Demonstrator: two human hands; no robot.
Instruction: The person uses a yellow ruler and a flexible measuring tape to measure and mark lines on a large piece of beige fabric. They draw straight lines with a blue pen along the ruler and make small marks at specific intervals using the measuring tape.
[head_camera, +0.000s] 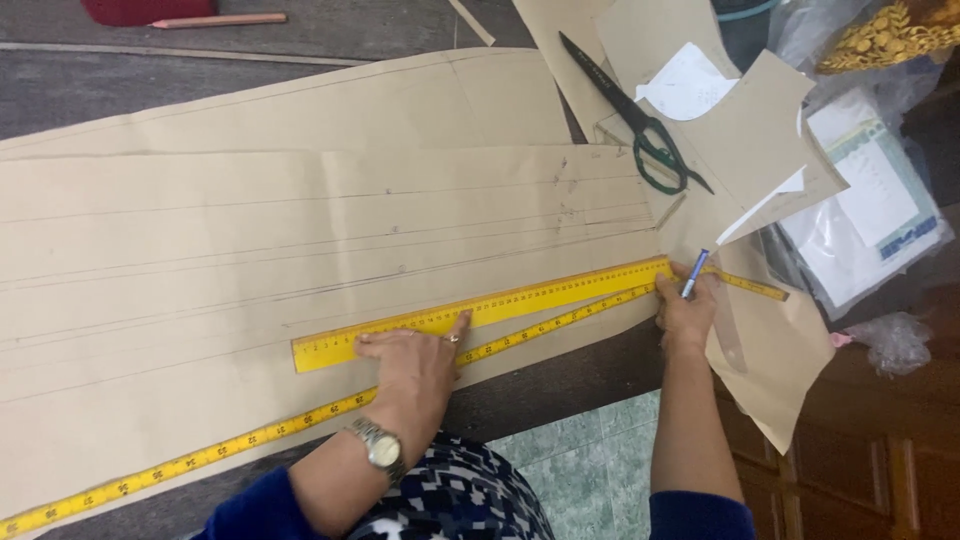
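Pressing flat with spread fingers, the left hand (415, 355) pins the yellow ruler (480, 310) against the brown pattern paper (250, 230). At the ruler's far end, the right hand (686, 312) is clenched around a blue pen (694, 274). A yellow measuring tape (250, 440) runs just below, passing under the left hand.

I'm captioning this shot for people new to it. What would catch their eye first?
The yellow ruler lies slanted across the brown paper, pressed flat by the left hand. At its right end the right hand holds a blue pen. A yellow tape measure runs along the paper's near edge, and dark scissors rest on paper pieces at top right.
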